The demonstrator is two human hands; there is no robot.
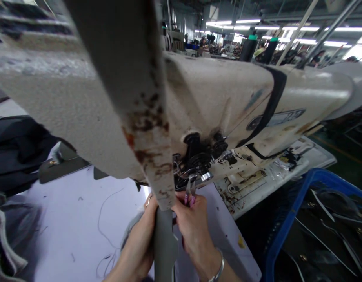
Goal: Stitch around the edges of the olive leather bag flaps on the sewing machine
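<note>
Both hands are under the head of a large, worn, cream-coloured sewing machine [222,90]. My right hand [194,221] has its fingers closed around small pink-handled thread snips [190,197], whose blades point up. My left hand [142,235] lies to the left of a grey vertical bar, beside a piece of grey material [132,227]; its fingertips are hidden behind the bar and the machine, so its grip cannot be made out. The rust-stained strip [151,137] in front of the machine hides the area between the hands.
A blue basket [308,188] holding dark pieces stands at the lower right. Dark fabric [16,152] lies at the left. A loose thread [100,219] curls on the white tabletop [71,211]. Other people and machines show far back.
</note>
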